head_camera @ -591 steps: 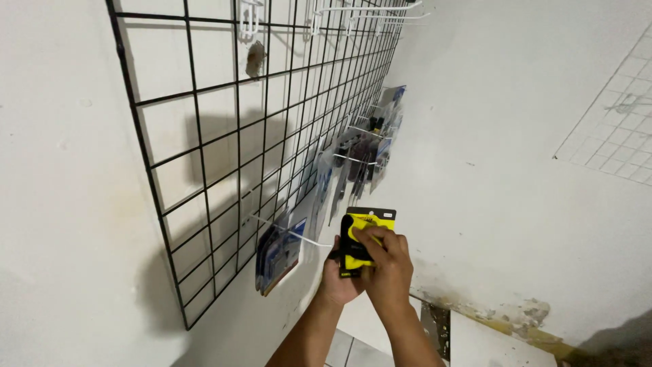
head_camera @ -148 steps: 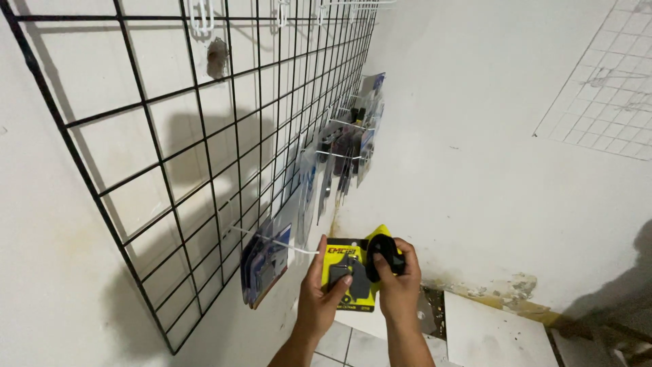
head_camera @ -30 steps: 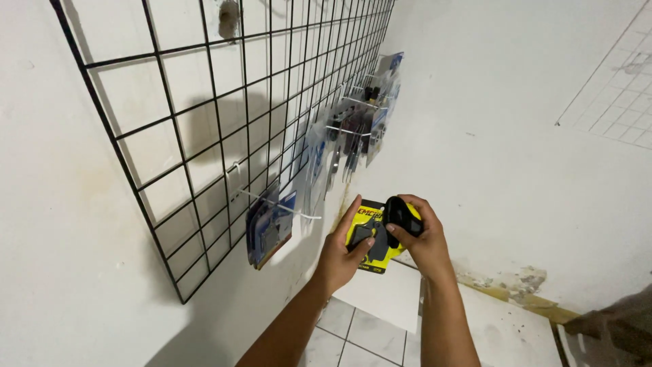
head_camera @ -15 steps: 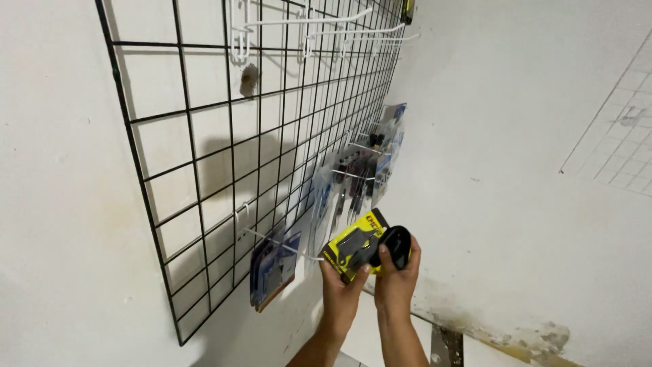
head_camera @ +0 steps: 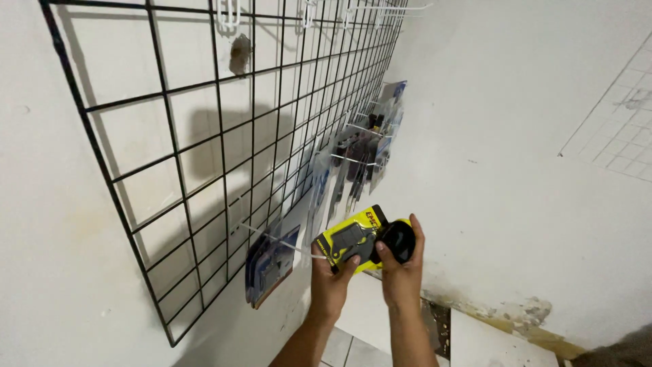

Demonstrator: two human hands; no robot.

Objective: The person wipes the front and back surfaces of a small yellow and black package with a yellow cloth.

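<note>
Hands (head_camera: 367, 268) are clamped on a yellow blister pack (head_camera: 353, 239); its hang hole, apparently near the hook tip (head_camera: 318, 256), could be missed.

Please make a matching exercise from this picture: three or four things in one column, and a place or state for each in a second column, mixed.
Things:
1. yellow-and-black blister package
2. black wire grid panel
3. blue carded package
4. white wire hook

Places or states:
A. hangs on a hook low on the grid
B. held in both hands
C. mounted on the white wall
D. sticks out from the grid, its tip near the held package

Pairs: 1-B, 2-C, 3-A, 4-D
</note>
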